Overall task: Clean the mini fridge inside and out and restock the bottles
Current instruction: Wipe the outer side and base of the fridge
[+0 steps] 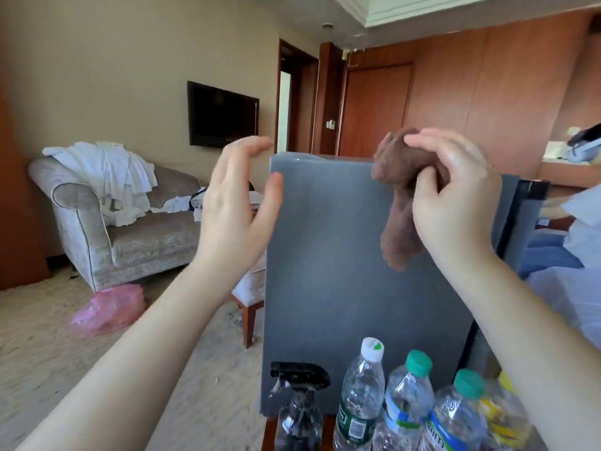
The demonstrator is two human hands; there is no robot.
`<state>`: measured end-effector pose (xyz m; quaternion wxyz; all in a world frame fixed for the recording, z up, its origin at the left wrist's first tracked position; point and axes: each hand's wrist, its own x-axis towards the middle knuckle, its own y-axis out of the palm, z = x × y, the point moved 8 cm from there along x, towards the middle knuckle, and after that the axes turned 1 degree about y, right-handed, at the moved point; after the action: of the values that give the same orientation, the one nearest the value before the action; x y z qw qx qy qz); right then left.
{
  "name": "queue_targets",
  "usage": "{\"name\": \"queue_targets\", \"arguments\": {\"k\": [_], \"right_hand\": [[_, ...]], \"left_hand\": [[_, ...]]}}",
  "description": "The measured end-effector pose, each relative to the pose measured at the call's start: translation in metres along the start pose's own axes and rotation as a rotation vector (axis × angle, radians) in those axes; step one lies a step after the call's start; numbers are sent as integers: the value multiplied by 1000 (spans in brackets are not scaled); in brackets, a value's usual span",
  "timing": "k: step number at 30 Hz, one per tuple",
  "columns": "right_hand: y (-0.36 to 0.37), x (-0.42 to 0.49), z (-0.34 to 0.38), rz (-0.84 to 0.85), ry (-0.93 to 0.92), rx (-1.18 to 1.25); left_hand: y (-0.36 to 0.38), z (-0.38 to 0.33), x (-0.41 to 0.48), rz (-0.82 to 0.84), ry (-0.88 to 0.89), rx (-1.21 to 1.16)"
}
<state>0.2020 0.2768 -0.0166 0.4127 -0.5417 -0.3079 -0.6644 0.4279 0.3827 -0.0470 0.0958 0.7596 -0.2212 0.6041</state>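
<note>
Mini fridge (341, 255) upright, long axis vertical.

Left: pale upholstered sofa (97, 229) heaped with white linens (110, 170), standing on beige carpet (48, 353); pink plastic bag (109, 307) lying on the floor just in front. Rear wall: dark flat television (222, 115), mounted beside an open doorway (289, 102). Right: reddish wooden panelling (504, 92) with closed door (377, 105); white and blue bedding (572, 301), possibly on a bed, partly cut off.
</note>
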Motion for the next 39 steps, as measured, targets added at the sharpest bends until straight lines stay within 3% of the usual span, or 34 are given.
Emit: {"name": "queue_targets", "arguments": {"k": [1,3,5,7,11,17,20,24,31,36,39], "right_hand": [[13,11,2,-4,19,8],[61,15,14,142,41,19],[113,-6,40,323,-73,-26],[142,-19,65,371,-170,-41],[141,-3,58,488,-277,-26],[59,22,-65,251,-75,-141],[53,25,-76,157,-82,-208],[53,20,-71,-27,-89,-240],[38,23,-77,-143,-241,-211],[45,34,-78,-44,-296,-247],[48,42,-80,67,-279,-237]], "left_hand": [[10,-1,17,7,7,7],[26,7,38,-25,-65,-67],[33,26,43,-133,-253,-235],[31,43,40,-245,-390,-339],[26,47,41,-213,-385,-274],[65,42,68,128,-158,54],[65,51,58,-2,-87,67],[67,59,45,-165,-136,-49],[67,58,46,-186,-215,-127],[68,66,55,-134,-386,-79],[71,62,74,-7,-470,53]]}}
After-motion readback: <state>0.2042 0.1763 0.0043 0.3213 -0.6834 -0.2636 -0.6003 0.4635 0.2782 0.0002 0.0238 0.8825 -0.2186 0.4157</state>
